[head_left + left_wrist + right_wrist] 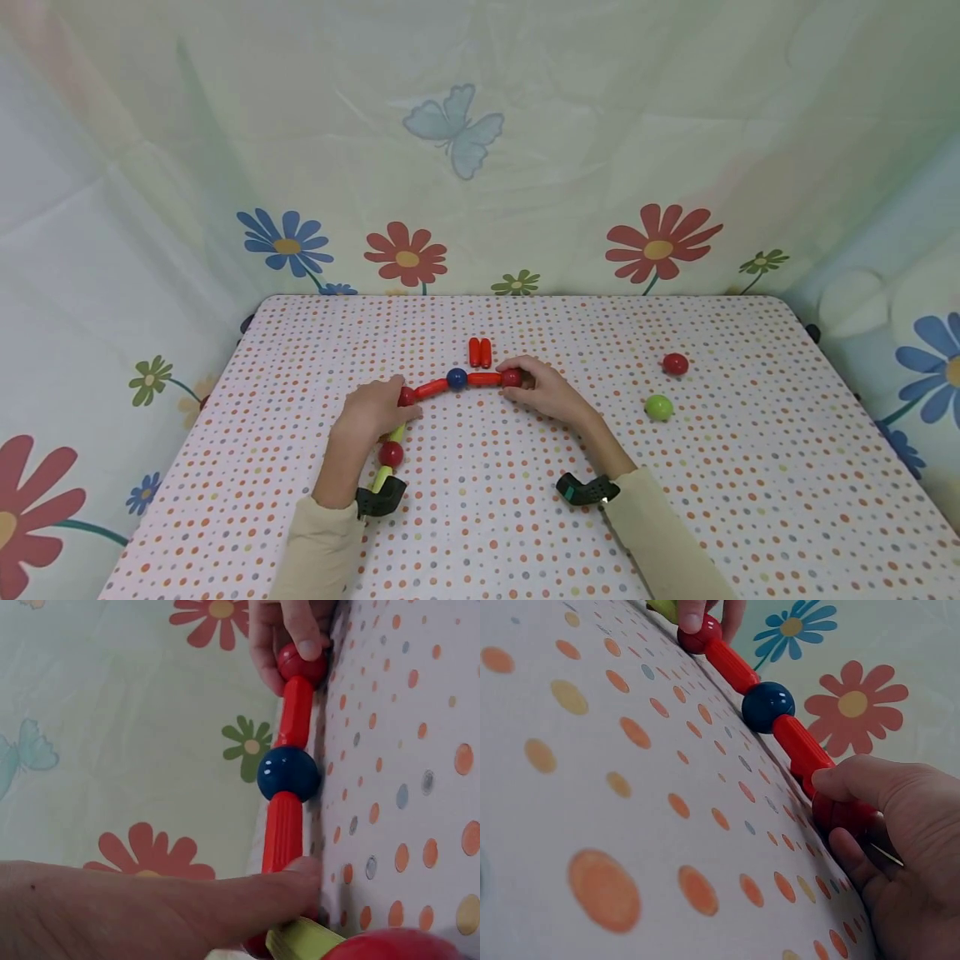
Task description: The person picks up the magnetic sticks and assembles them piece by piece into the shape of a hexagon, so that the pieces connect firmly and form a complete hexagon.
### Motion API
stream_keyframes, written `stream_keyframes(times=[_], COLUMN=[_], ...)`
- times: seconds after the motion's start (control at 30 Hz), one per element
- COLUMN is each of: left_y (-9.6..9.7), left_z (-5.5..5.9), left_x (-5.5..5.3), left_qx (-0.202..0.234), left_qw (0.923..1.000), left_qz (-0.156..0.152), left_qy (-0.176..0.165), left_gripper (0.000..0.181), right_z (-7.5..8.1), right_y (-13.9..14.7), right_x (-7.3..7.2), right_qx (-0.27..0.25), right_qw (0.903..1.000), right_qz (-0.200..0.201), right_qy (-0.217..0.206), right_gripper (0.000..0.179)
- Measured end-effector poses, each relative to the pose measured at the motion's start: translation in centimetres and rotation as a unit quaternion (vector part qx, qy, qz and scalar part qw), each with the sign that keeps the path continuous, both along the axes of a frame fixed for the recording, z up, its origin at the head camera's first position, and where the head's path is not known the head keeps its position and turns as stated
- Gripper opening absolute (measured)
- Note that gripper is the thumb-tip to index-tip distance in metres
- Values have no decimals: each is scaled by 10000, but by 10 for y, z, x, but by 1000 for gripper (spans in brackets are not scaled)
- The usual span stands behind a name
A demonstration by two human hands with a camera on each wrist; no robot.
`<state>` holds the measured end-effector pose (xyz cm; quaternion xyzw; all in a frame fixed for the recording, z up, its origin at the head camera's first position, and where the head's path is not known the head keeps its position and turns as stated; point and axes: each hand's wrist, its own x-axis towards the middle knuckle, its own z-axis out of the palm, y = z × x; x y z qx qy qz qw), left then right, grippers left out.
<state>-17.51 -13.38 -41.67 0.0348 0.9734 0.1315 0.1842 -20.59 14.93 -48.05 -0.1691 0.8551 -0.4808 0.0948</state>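
Note:
A chain of toy balls and rods lies bent across the table in the head view. My left hand (369, 410) pinches a dark red ball (406, 397) at the bend. From there a red rod (431, 389), a blue ball (457, 379) and a second red rod (298, 712) run rightward. At that end, my right hand (546, 390) grips another dark red ball (840, 814) between thumb and fingers. Toward the near side, yellow-green rods (382, 477) and a red ball (391, 454) continue the chain, partly hidden under the left hand and wrist.
Two loose red rods (480, 352) lie side by side just beyond the chain. Over to the right are a loose red ball (675, 364) and a green ball (659, 407). A flowered curtain (555, 167) hangs behind the dotted tabletop (480, 533).

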Motion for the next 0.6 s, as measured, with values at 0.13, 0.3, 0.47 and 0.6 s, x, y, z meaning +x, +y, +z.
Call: stream_keyframes(times=[0.13,0.3,0.47,0.6], left_y=[0,3,5,2], left_z=[0,-1,2,15], left_x=[2,2,5,20], left_qx=[220,670,715,304], left_qw=[9991,9957,9959,9988], left_qz=[172,287,202,-69], left_qy=[-309,-572,-510,-384], left_gripper=[59,43,46,46], right_z=[2,4,4,2], right_y=[1,2,1,-1], right_x=[1,3,3,2], right_qx=[-8,35,2,-73], right_qw=[10000,10000,10000,9999], right_qz=[-19,18,-19,87], right_qy=[24,-4,-24,-17], right_gripper=[34,34,34,35])
